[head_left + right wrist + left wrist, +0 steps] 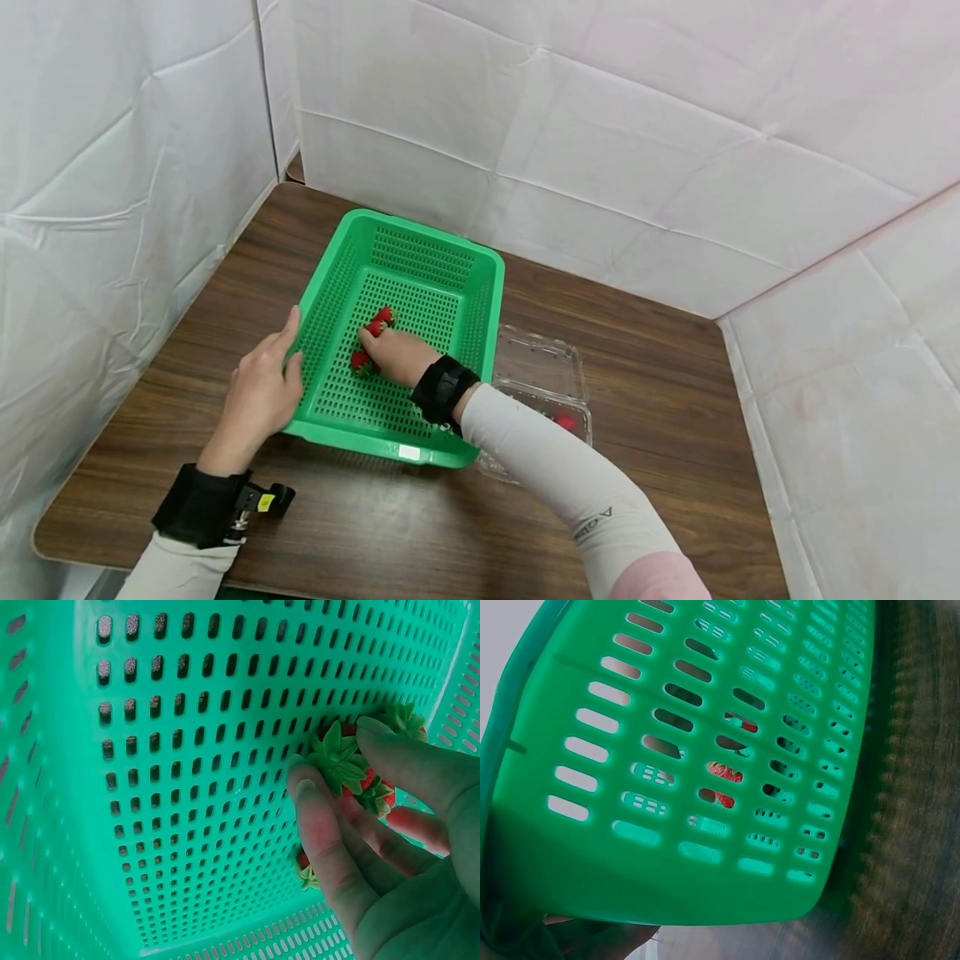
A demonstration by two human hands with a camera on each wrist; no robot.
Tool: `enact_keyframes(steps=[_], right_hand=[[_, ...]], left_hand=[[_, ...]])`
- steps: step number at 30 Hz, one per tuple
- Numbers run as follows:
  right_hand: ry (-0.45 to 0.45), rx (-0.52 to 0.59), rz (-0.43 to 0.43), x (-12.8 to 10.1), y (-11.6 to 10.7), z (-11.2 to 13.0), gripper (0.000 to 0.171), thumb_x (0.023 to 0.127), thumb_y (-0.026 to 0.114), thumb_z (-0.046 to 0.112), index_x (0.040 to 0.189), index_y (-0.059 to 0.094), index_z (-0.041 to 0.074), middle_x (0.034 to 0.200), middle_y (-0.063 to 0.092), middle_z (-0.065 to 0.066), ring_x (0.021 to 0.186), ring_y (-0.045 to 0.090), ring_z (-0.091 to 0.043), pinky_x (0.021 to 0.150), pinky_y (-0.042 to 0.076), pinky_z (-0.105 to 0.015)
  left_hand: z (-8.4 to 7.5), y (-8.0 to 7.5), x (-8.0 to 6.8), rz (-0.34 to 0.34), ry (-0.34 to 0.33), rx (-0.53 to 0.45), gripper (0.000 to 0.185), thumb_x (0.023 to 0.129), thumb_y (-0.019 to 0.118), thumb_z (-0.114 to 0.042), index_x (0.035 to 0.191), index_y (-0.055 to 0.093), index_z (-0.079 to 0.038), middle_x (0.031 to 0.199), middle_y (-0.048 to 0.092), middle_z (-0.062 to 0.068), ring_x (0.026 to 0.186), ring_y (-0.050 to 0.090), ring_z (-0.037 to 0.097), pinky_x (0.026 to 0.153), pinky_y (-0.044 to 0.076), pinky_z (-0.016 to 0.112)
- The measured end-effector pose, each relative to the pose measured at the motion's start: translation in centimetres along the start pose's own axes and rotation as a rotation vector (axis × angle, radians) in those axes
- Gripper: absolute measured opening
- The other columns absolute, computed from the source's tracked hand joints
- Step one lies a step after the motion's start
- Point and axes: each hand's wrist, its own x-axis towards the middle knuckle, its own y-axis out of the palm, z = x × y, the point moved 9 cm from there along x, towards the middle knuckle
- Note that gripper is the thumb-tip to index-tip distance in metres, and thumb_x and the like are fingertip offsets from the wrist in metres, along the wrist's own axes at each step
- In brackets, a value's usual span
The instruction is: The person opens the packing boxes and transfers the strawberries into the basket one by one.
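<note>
Strawberries (381,321), red with green leafy caps, lying on the perforated floor of a green basket (450,250), toward its left-middle part.

Ordered from largest to smallest: dark wood-grain table (660,433), walled left, far and right by creased white panels (600,108). Green basket set on the table's left-middle, long side running near to far, slotted walls and hole-dotted bottom. Clear plastic clamshell box (542,367) just beside the basket's right near corner, lid open, something red showing inside at its near end, partly hidden by the right forearm.

Left hand (258,392) gripping the basket's left rim near the near corner, thumb hooked over the edge to the inside, fingers down the outer wall; black wrist strap behind it. Seen from the left wrist view, basket wall (705,750) close up, red fruit glimpsed through the slots.

Right hand (397,354) reaching inside the basket, palm down, over the berries. From the right wrist view, fingers (322,825) curled around several strawberries (346,766), pinching them against the thumb, caps pointing toward the basket floor; one more berry (306,871) peeking out beneath the hand.
</note>
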Motion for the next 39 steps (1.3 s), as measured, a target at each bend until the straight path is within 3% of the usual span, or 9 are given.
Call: enact_keyframes(steps=[7, 14, 21, 24, 32, 36, 39], right_hand=[[-0.004, 0.034, -0.003, 0.0, 0.1, -0.2, 0.023, 0.098, 0.053, 0.004, 0.121, 0.053, 0.008, 0.092, 0.064, -0.008, 0.075, 0.060, -0.016, 0.060, 0.032, -0.023], [0.034, 0.092, 0.015, -0.2, 0.2, -0.8, 0.041, 0.095, 0.061, 0.011, 0.135, 0.048, 0.011, 0.104, 0.065, -0.009, 0.081, 0.063, -0.017, 0.063, 0.040, -0.025], [0.051, 0.114, 0.015, -1.0, -0.6, -1.0, 0.052, 0.093, 0.065, 0.020, 0.141, 0.044, 0.012, 0.116, 0.064, -0.010, 0.091, 0.066, -0.018, 0.075, 0.053, -0.027], [0.066, 0.127, 0.011, -1.5, -1.1, -1.2, 0.055, 0.095, 0.063, 0.022, 0.144, 0.041, 0.014, 0.125, 0.061, -0.011, 0.092, 0.067, -0.017, 0.077, 0.053, -0.027], [0.056, 0.080, -0.056, -3.3, -2.6, -1.2, 0.057, 0.096, 0.061, 0.028, 0.148, 0.040, 0.016, 0.137, 0.056, -0.010, 0.082, 0.067, -0.015, 0.067, 0.052, -0.025], [0.058, 0.093, -0.087, -4.5, -3.4, -1.5, 0.059, 0.096, 0.062, 0.030, 0.148, 0.039, 0.016, 0.140, 0.054, -0.010, 0.083, 0.068, -0.015, 0.069, 0.053, -0.026], [0.053, 0.104, -0.129, -5.6, -4.0, -1.7, 0.058, 0.095, 0.062, 0.033, 0.146, 0.042, 0.015, 0.135, 0.058, -0.008, 0.093, 0.068, -0.016, 0.077, 0.054, -0.028]], left_hand=[[0.0, 0.0, 0.0, -0.001, -0.004, -0.003, 0.063, 0.100, 0.046, -0.004, 0.155, 0.018, -0.010, 0.133, 0.050, 0.033, 0.101, 0.057, 0.053, 0.081, 0.043, 0.066], [-0.2, -0.1, 0.1, 0.000, -0.003, -0.011, 0.062, 0.099, 0.047, -0.003, 0.155, 0.020, -0.008, 0.133, 0.050, 0.035, 0.099, 0.057, 0.054, 0.079, 0.044, 0.067], [-0.2, -0.1, 0.1, -0.005, -0.001, -0.006, 0.062, 0.099, 0.047, -0.003, 0.155, 0.020, -0.008, 0.132, 0.050, 0.035, 0.097, 0.058, 0.053, 0.078, 0.044, 0.067], [-0.2, -0.1, 0.0, -0.006, 0.004, -0.007, 0.061, 0.099, 0.047, -0.003, 0.155, 0.020, -0.007, 0.132, 0.050, 0.035, 0.098, 0.058, 0.053, 0.078, 0.044, 0.067], [-0.3, -0.1, 0.0, -0.006, 0.007, -0.005, 0.059, 0.100, 0.046, -0.004, 0.154, 0.022, -0.006, 0.131, 0.051, 0.035, 0.099, 0.058, 0.053, 0.077, 0.044, 0.066], [-0.3, -0.1, 0.0, -0.004, 0.004, -0.006, 0.060, 0.100, 0.046, -0.004, 0.155, 0.021, -0.007, 0.132, 0.050, 0.035, 0.101, 0.057, 0.054, 0.078, 0.044, 0.066], [-0.3, -0.1, 0.0, -0.005, 0.002, -0.006, 0.061, 0.100, 0.046, -0.003, 0.155, 0.020, -0.008, 0.132, 0.050, 0.035, 0.102, 0.056, 0.054, 0.079, 0.044, 0.067]])
